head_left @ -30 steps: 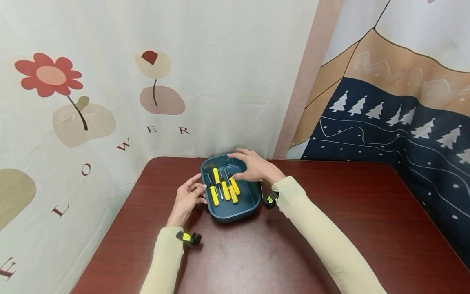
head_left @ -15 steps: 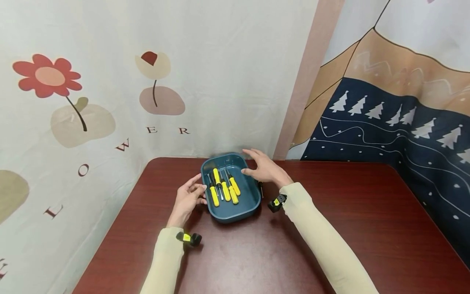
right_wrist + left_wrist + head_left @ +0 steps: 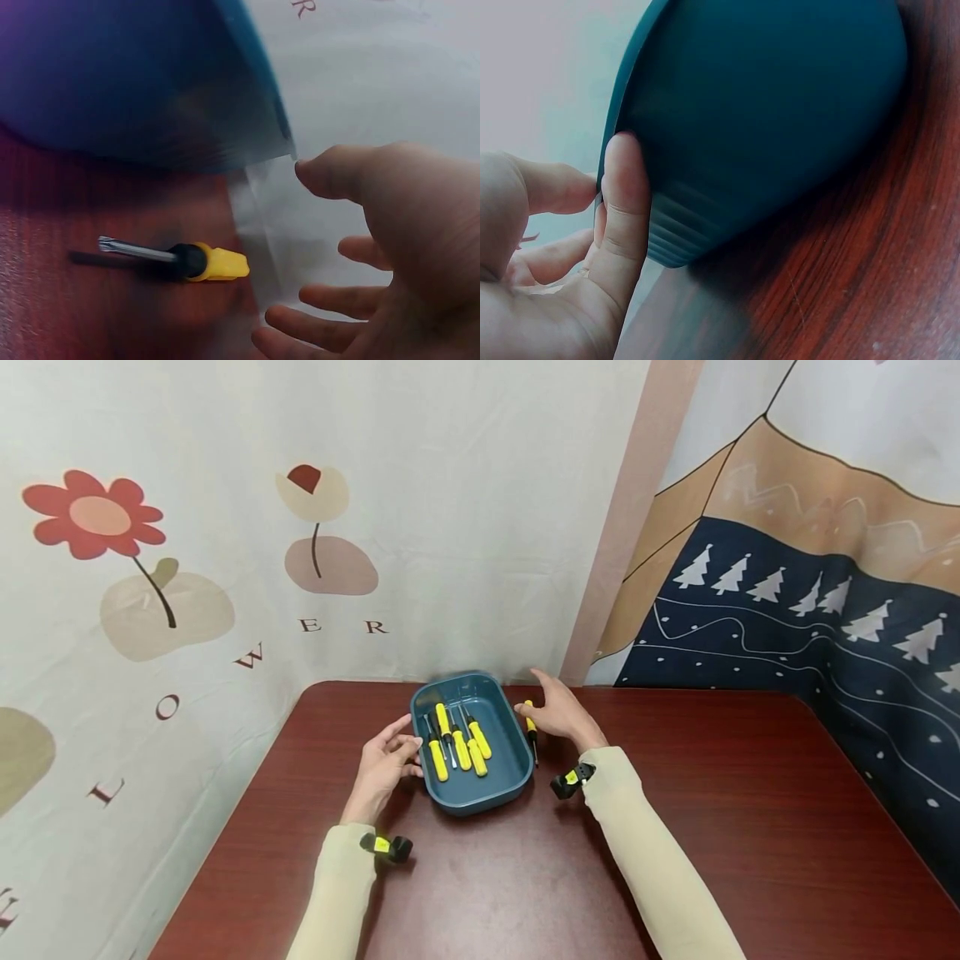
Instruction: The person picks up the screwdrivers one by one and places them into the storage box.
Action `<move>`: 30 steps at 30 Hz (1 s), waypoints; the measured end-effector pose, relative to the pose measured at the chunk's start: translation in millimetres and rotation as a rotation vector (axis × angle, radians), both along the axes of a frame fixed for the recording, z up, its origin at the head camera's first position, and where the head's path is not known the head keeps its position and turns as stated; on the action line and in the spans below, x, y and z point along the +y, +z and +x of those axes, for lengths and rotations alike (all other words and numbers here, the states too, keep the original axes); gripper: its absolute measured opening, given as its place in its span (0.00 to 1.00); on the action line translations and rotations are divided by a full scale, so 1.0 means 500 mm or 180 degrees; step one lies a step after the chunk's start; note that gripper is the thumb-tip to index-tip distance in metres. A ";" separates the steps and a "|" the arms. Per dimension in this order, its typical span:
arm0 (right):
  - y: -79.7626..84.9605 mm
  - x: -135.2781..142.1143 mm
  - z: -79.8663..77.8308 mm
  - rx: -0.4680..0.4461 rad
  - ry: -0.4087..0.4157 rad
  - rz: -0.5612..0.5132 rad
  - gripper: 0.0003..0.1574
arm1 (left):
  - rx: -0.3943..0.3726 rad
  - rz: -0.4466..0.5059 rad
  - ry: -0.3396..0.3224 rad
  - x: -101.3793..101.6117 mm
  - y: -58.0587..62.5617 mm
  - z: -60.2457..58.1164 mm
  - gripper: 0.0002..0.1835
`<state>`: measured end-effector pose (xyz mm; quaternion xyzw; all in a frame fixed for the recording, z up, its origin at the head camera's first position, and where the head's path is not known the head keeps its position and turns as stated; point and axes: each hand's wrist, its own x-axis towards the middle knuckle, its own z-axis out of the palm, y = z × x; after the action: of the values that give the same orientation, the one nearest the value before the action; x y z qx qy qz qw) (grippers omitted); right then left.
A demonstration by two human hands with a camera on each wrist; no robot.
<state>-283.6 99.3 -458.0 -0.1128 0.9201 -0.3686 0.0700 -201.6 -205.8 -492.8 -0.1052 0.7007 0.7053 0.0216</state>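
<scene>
A dark blue plastic tray (image 3: 501,768) with rounded corners stands at the back of the table. Inside it, on the left, lie several screwdrivers (image 3: 460,750) with yellow handles and black collars. My left hand (image 3: 381,768) holds the tray's left rim, thumb and fingers on either side of it in the left wrist view. Beyond the tray's right side lies another screwdriver (image 3: 223,265), its yellow handle towards the wall and its metal shaft towards me. My right hand (image 3: 561,710) is spread over this screwdriver's handle end, holding nothing, thumb towards the tray.
The reddish-brown wooden table (image 3: 712,810) ends at the back against a printed curtain (image 3: 450,527). A second, dark blue patterned cloth (image 3: 750,635) hangs at the right edge. Each sleeve carries a black wrist camera (image 3: 386,846).
My right hand has moved right, from over the tray to outside its right rim, uncovering the yellow handle of the loose screwdriver. The left hand and the tray have stayed put.
</scene>
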 end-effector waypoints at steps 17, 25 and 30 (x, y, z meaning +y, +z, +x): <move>-0.044 -0.022 0.003 0.0127 -0.0296 0.0449 0.42 | -0.0024 0.0013 0.0038 0.003 0.002 0.005 0.31; -0.049 -0.032 -0.002 0.0103 -0.0391 0.0676 0.39 | 0.0014 0.0032 0.0044 0.001 0.001 0.002 0.31; -0.049 -0.037 -0.005 0.0041 -0.0371 0.0707 0.36 | 0.0014 0.0023 0.0035 0.001 -0.001 0.001 0.31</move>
<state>-286.1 81.0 -482.4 -0.0531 0.9607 -0.2671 0.0546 -201.2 -205.5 -493.3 -0.1073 0.6976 0.7082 0.0165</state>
